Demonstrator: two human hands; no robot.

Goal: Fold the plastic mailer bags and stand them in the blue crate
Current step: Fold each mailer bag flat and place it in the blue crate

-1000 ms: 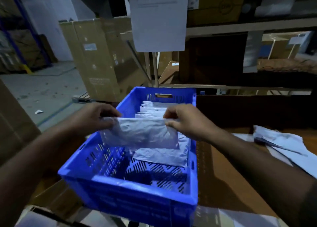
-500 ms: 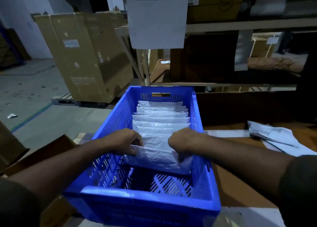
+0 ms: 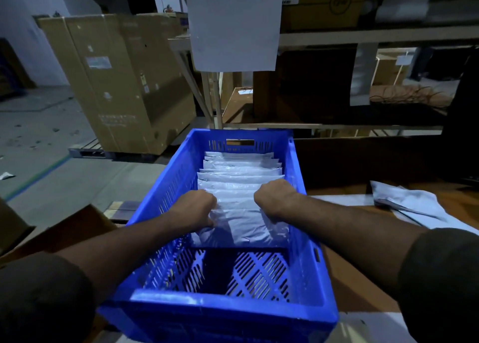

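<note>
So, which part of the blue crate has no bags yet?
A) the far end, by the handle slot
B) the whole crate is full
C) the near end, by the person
C: the slotted floor of the blue crate lies bare at the near end, while the folded bags fill the far part.

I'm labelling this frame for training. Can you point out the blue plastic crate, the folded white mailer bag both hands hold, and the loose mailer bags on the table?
blue plastic crate [image 3: 220, 301]: head view, near rim.
folded white mailer bag [image 3: 243, 223]: head view, front face.
loose mailer bags [image 3: 412, 200]: head view, top bag's middle.
</note>
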